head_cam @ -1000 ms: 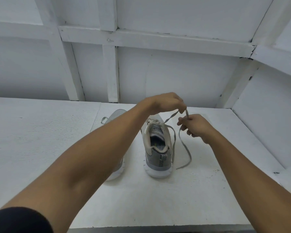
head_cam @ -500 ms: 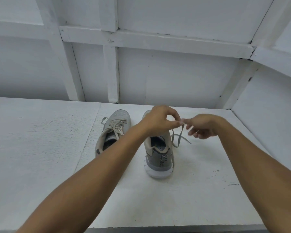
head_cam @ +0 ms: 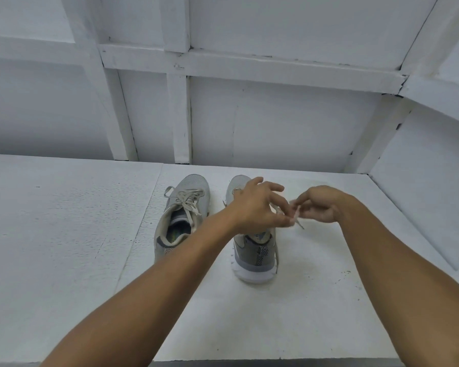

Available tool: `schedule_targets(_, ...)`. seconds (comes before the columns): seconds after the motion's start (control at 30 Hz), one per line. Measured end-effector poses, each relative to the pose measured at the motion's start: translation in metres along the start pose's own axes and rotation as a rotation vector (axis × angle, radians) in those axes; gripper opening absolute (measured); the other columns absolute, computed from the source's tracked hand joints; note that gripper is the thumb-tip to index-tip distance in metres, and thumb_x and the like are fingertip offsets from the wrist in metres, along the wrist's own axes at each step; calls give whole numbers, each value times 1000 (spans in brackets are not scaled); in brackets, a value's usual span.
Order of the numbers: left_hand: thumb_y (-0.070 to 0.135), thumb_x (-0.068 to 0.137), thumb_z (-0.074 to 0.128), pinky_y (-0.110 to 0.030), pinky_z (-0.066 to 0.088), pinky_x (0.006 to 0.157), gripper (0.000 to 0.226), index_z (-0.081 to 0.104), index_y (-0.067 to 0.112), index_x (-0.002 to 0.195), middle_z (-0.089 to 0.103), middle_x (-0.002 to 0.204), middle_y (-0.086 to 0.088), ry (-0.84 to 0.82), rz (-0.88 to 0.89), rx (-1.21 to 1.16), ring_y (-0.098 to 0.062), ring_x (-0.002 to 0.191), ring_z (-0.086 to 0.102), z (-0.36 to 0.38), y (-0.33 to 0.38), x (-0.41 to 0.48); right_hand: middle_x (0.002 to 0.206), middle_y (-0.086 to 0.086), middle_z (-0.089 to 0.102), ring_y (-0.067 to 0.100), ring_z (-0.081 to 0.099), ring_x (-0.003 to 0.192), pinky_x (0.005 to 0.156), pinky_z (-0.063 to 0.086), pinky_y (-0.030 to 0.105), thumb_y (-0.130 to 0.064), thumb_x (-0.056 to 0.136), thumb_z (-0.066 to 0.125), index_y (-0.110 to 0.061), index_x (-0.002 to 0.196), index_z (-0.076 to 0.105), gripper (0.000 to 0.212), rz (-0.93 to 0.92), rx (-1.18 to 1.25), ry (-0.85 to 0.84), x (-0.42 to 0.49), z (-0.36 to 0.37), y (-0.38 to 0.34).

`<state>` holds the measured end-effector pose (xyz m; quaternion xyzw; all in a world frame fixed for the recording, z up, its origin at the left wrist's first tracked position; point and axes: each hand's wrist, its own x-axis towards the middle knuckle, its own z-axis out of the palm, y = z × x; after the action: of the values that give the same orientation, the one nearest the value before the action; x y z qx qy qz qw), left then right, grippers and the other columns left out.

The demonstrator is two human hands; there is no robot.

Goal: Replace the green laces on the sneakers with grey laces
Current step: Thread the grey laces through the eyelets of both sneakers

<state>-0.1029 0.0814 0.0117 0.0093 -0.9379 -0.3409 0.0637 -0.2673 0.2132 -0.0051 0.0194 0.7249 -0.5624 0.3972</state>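
- Worktop (head_cam: pixel 64 234): white.
- Left sneaker (head_cam: pixel 182 215): left of centre, toe towards the far edge, laced and tied.
- Right sneaker (head_cam: pixel 253 254): just beside it, same heading, eyelets hidden under the left hand (head_cam: pixel 257 205).
- Left hand: grip pinches the lace (head_cam: pixel 300 224) between thumb and forefinger.
- Lace: runs rightward off the shoe, tip hanging just past the pinch.
- Right hand (head_cam: pixel 319 205): grip pinches the same lace, fingertips touching the left's. Nothing obstructs.
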Motion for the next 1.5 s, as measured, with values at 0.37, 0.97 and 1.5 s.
schedule_targets(0.37, 59, 91, 49, -59, -12, 112, 34, 72, 39, 106, 17, 160, 9, -174, -4, 318, -26, 147, -17, 15, 1, -21, 89, 5, 63, 11, 53, 61, 47, 45, 18, -22, 102, 47, -6, 97, 57, 19, -423, 205, 125, -9, -19, -57)
schedule_targets(0.97, 32, 98, 47, -33, 35, 105, 36, 52, 23, 131, 48, 135, -4, 450, -325, -175, -20, 125, 45, 27, -37, -17, 86, 6, 63, 7, 61, 57, 54, 52, 17, -1, 100, 42, -6, 102, 62, 20, -481, 68, -78, -22, -23, -70)
schedule_targets(1.5, 41, 92, 27, -41, 47, 88, 50, 66, 14, 109, 68, 104, -9, 601, -443, -290, -27, 100, 59, 48, -57, -4, 69, -6, 62, 5, 47, 54, 56, 35, 22, -26, 94, 60, -18, 85, 72, 17, -679, -555, 36, -4, 54, -16)
